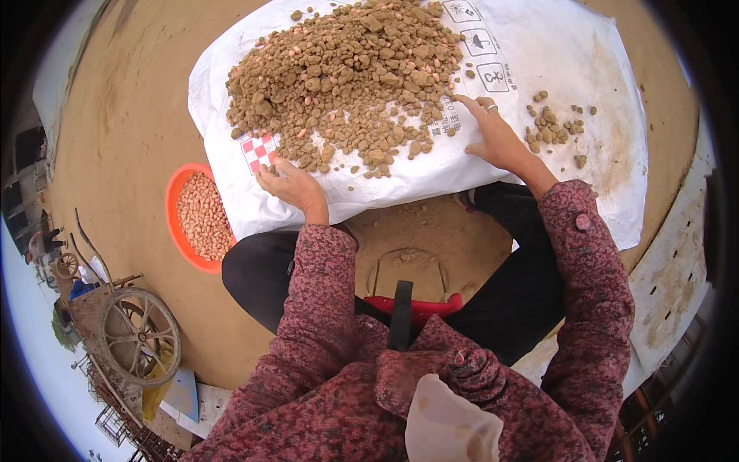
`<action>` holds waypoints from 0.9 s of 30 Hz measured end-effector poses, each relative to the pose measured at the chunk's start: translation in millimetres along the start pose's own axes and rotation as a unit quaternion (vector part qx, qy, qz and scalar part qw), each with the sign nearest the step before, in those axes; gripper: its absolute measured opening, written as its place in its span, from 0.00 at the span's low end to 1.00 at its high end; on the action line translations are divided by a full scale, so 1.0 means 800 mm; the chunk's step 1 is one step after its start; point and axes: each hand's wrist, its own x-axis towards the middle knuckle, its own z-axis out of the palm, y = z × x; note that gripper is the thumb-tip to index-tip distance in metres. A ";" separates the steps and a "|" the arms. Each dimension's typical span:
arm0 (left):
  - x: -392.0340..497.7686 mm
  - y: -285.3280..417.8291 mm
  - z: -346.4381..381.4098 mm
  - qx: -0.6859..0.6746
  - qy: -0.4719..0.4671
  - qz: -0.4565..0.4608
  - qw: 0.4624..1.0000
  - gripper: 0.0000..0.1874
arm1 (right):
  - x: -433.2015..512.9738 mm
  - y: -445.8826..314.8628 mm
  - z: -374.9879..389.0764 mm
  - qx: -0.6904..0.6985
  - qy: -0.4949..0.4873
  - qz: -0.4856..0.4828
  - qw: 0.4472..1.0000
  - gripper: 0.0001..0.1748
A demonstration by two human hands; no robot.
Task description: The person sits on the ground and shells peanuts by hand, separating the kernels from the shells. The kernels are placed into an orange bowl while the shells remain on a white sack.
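A heap of brown soil clods [346, 63] mixed with pinkish peanut kernels lies on a white woven plastic sack [404, 187]. My left hand [293, 187] is at the heap's near left edge, over a red checkered print on the sack. Its fingers are apart, with small clods beside the fingertips. At the heap's right edge is my right hand [499, 136], fingers spread and a ring on one of them. Nothing shows in its grasp. The index fingertip comes close to the outermost clods. Loose clods and a few kernels are scattered thinly between the hands.
An orange plastic basin [172, 222] of peanut kernels [202, 216] stands left of the sack, beside my knee. A smaller group of clods [548, 127] lies on the sack's right part. Beneath me is a red seat [427, 306]. A spoked-wheel cart [141, 335] stands farther left.
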 end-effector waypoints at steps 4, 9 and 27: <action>0.014 -0.032 0.007 0.014 -0.041 0.012 0.999 0.28 | 0.013 0.000 0.020 -0.028 0.015 -0.035 0.999 0.52; -0.033 -0.013 0.028 0.074 -0.082 0.147 0.983 0.26 | 0.023 -0.024 0.041 -0.068 0.030 -0.065 0.995 0.44; 0.104 0.024 0.015 0.125 -0.382 0.295 0.867 0.07 | 0.153 -0.169 0.170 -0.140 0.079 -0.135 0.978 0.06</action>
